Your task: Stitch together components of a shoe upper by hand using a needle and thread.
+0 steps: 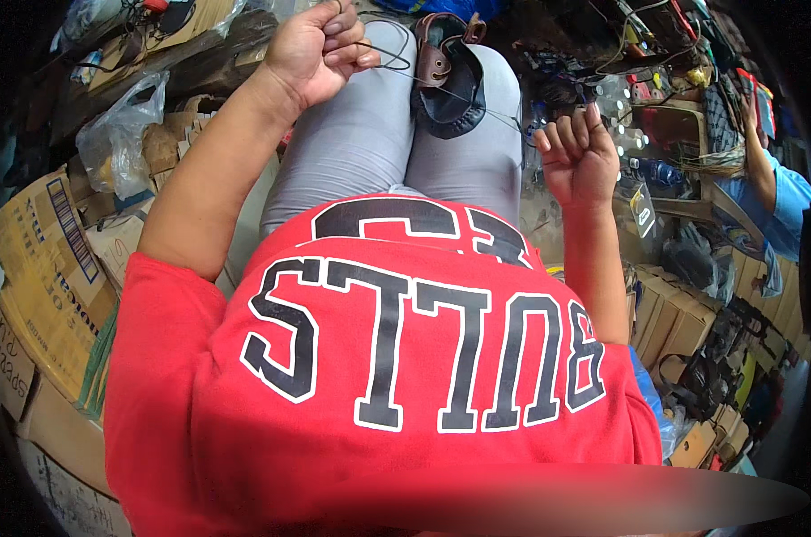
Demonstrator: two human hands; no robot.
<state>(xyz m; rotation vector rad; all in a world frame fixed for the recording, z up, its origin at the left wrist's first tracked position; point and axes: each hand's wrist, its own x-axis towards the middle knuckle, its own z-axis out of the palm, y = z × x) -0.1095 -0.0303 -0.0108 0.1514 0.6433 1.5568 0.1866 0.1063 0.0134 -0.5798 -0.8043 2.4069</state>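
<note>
A dark leather sandal (453, 109) with a brown buckled strap (433, 68) rests on my lap, between my thighs in grey trousers. To its left my left hand (327, 52) is raised with its fingers curled closed on a dark thread (389, 59). Loops of this thread hang beside the hand, and a strand runs across the sandal toward the right. My right hand (577, 159) is held up right of the sandal, fingers folded in. The thread reaches close to its fingertips; the grip itself is partly hidden.
Cardboard boxes (52, 259) and a clear plastic bag (126, 139) stand at my left. On the right are several small bottles (613, 94), brown cartons (670, 309) and piled clutter. At the far right another person's arm (760, 170) in a blue sleeve shows.
</note>
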